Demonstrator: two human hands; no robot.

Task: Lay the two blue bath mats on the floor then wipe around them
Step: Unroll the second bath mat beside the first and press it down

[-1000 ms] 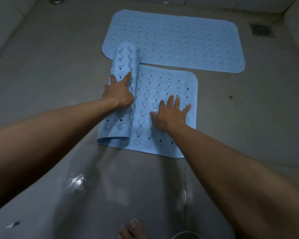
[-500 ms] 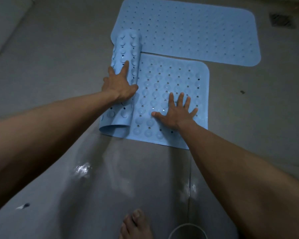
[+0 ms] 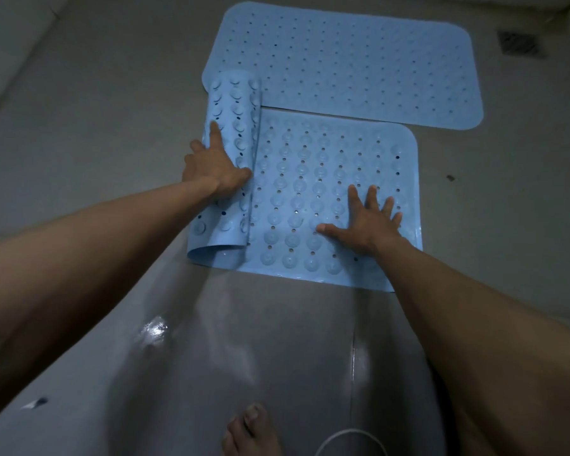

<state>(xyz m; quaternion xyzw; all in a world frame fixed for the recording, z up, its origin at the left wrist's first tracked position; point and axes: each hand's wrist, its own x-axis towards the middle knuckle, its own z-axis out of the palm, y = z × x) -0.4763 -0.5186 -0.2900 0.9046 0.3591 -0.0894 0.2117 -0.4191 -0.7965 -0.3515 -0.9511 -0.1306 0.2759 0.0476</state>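
Two blue perforated bath mats lie on the grey floor. The far mat (image 3: 349, 60) is spread flat. The near mat (image 3: 313, 179) is flat on its right part, suction cups up, while its left part is still curled into a roll (image 3: 234, 103). My left hand (image 3: 214, 166) presses on that roll with straight fingers. My right hand (image 3: 366, 222) lies flat with spread fingers on the near mat's right side.
A floor drain (image 3: 519, 43) sits at the far right. A white ledge (image 3: 10, 44) runs along the far left. The wet floor (image 3: 244, 340) shines in front of me, with my bare foot (image 3: 250, 429) and a white rim (image 3: 349, 442) at the bottom edge.
My left hand has pushed the roll a little further left, baring more of the near mat. My right hand has slid right on it.
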